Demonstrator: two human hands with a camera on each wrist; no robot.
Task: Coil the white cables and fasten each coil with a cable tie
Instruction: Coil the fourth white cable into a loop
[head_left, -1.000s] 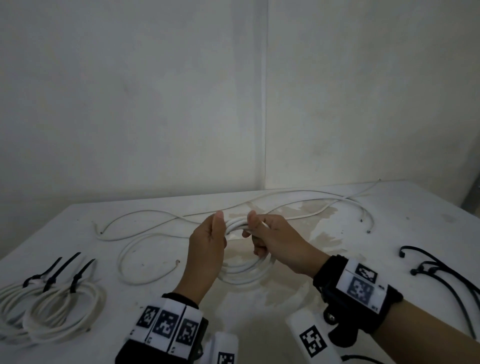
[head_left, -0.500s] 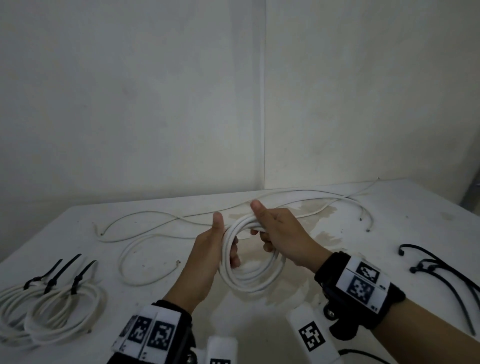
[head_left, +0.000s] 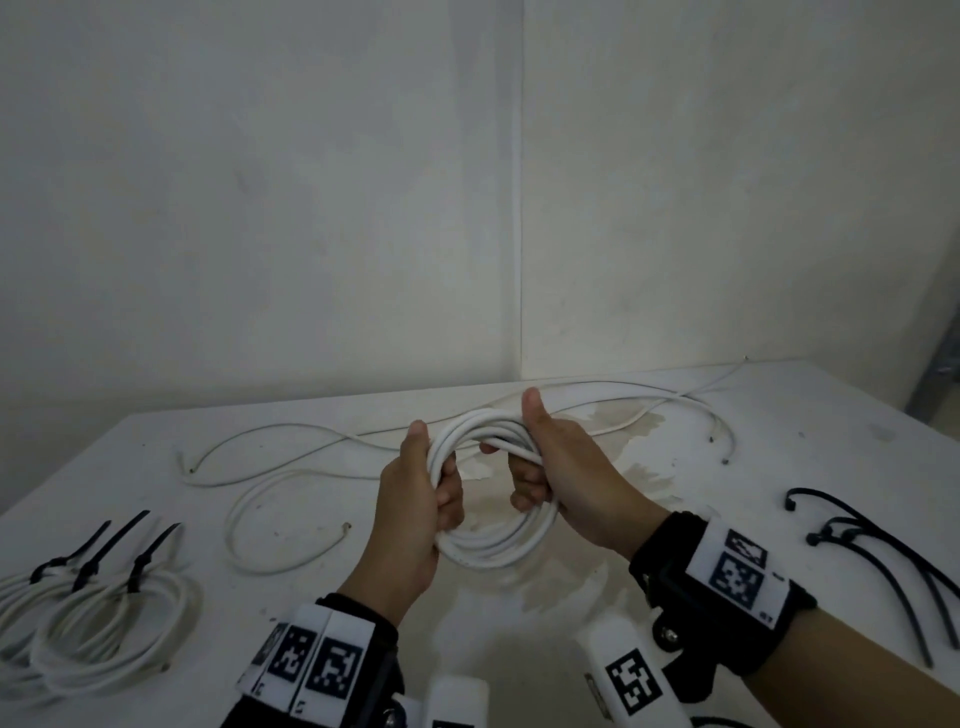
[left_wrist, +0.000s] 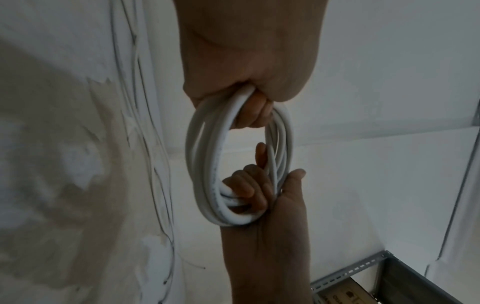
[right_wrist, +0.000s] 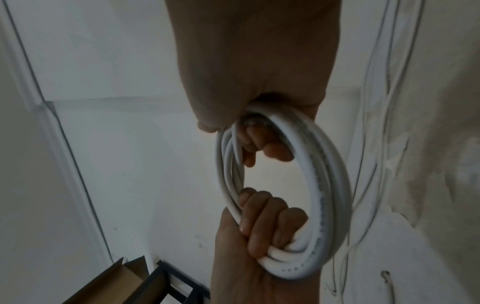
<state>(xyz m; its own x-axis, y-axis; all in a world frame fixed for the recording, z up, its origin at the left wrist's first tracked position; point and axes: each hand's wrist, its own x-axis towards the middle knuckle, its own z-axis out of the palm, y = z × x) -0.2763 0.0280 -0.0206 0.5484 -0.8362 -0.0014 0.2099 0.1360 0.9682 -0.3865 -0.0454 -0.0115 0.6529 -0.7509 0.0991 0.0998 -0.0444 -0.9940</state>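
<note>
Both hands hold one white cable coil (head_left: 488, 540) above the counter (head_left: 779, 519): left grip (head_left: 410, 499) clenched round its left side, right grip (head_left: 566, 473) grasping its right side.

Pretty dim and flat all round, greyish cast, no glare or hard shadows. The head view is soft, with wide-angle bending at the edges, and the table (head_left: 779, 415) rim curves. Both wrist views are darker and grainier; the nearest hand fills the top as a dark mass, and the coil (right_wrist: 322, 185) looks slightly smeared.
</note>
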